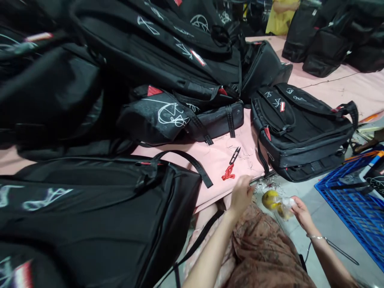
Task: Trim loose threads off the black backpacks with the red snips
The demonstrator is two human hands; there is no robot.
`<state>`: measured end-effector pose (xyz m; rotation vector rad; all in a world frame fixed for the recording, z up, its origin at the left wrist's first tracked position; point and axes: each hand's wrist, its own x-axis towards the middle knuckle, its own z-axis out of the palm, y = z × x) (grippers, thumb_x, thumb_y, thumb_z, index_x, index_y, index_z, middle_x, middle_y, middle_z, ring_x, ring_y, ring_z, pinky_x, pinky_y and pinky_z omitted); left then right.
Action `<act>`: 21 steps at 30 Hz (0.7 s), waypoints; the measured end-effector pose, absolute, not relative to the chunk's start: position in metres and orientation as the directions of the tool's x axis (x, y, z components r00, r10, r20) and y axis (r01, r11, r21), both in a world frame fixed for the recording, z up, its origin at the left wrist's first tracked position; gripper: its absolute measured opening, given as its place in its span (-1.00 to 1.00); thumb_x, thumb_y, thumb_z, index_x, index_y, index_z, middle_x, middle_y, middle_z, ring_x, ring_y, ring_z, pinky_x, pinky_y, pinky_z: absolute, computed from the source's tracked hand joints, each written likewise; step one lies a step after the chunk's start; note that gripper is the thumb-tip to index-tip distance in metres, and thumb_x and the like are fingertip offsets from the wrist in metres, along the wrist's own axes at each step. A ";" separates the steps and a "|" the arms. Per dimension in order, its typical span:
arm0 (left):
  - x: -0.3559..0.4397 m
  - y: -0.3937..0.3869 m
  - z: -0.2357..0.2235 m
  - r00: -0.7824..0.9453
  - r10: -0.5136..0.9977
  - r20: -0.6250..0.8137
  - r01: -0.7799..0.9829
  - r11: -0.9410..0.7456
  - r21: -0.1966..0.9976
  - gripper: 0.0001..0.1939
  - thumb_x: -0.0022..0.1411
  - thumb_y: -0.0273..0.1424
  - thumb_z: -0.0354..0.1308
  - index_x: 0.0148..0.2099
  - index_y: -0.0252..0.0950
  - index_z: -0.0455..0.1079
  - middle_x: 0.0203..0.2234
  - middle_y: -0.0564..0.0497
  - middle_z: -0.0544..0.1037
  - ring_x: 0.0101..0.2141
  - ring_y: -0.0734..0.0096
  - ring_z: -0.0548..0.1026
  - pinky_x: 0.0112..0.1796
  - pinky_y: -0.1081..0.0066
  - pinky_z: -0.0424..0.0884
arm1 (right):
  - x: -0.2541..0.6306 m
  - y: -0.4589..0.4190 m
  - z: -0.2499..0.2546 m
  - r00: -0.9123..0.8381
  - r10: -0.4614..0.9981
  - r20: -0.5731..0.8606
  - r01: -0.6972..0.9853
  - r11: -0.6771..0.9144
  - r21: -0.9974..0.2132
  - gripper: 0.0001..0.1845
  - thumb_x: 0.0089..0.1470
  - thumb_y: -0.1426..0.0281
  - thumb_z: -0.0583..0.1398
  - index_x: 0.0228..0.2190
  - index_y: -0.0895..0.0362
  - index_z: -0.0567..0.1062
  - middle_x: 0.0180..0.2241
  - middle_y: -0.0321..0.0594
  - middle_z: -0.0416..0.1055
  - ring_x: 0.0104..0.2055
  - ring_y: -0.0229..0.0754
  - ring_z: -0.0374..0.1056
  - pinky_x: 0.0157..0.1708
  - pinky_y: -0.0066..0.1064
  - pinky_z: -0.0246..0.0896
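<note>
My right hand (301, 211) is closed on the gathered top of a clear plastic bag (287, 205). Yellow round fruit (270, 199) shows in or against the bag, over the floor beside my lap. My left hand (241, 196) is at the front edge of the pink-covered table (220, 154), its fingers curled; what they grip, if anything, is hidden. Just beyond it lie small black thread snips (235, 155) with a red cloth strip (228, 173) tied to the handle. A black backpack (303, 128) with white chalk marks rests at the table's edge, right of the snips.
Black bags (168, 52) are heaped across the left and back of the table. A large black bag (99, 216) fills the near left. A blue plastic crate (354, 200) stands on the floor at right. Across the table is a person in yellow (280, 18).
</note>
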<state>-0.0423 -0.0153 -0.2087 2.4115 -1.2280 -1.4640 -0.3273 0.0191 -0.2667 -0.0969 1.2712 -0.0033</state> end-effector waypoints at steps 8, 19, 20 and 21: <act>-0.128 -0.011 -0.183 -0.072 -0.501 -0.862 -0.433 -0.763 0.480 0.18 -0.30 -0.10 0.36 0.29 -0.41 -0.12 0.17 -0.18 -0.01 0.16 0.21 -0.02 0.15 0.30 -0.02 | -0.280 -0.067 -0.212 0.431 -0.375 -0.821 0.018 0.913 -0.408 -0.56 -0.11 0.13 0.20 -0.35 0.23 0.28 -0.43 -0.21 0.18 -0.40 -0.31 0.10 -0.42 -0.52 0.03; -0.029 -0.080 -0.107 0.504 -0.446 -0.740 -0.255 -0.895 0.366 -0.90 -0.09 -0.52 -0.02 -0.52 -0.43 0.30 -0.69 0.00 0.32 -0.63 0.47 0.26 -0.54 0.48 0.18 | -0.159 -0.179 -0.149 0.687 -0.649 -0.327 -0.046 0.410 -0.911 -0.78 -0.02 0.49 0.06 -0.32 0.24 0.45 -0.29 -0.21 0.36 -0.23 -0.27 0.26 -0.21 -0.48 0.12; -0.019 -0.084 -0.091 0.520 -0.430 -0.738 -0.214 -0.902 0.374 -0.86 -0.05 -0.44 0.00 -0.51 -0.43 0.30 -0.72 0.01 0.29 -0.66 0.49 0.24 -0.59 0.50 0.15 | -0.153 -0.185 -0.149 0.685 -0.659 -0.310 0.000 0.425 -0.905 -0.78 -0.04 0.47 0.10 -0.29 0.24 0.44 -0.25 -0.19 0.35 -0.19 -0.25 0.27 -0.18 -0.45 0.14; -0.008 -0.087 -0.075 0.539 -0.414 -0.734 -0.176 -0.907 0.382 -0.80 -0.04 -0.35 0.01 -0.51 -0.42 0.29 -0.75 0.02 0.26 -0.69 0.51 0.21 -0.62 0.51 0.12 | -0.148 -0.190 -0.149 0.697 -0.645 -0.313 0.056 0.484 -0.873 -0.74 -0.07 0.44 0.16 -0.26 0.25 0.42 -0.20 -0.16 0.33 -0.16 -0.22 0.27 -0.16 -0.42 0.17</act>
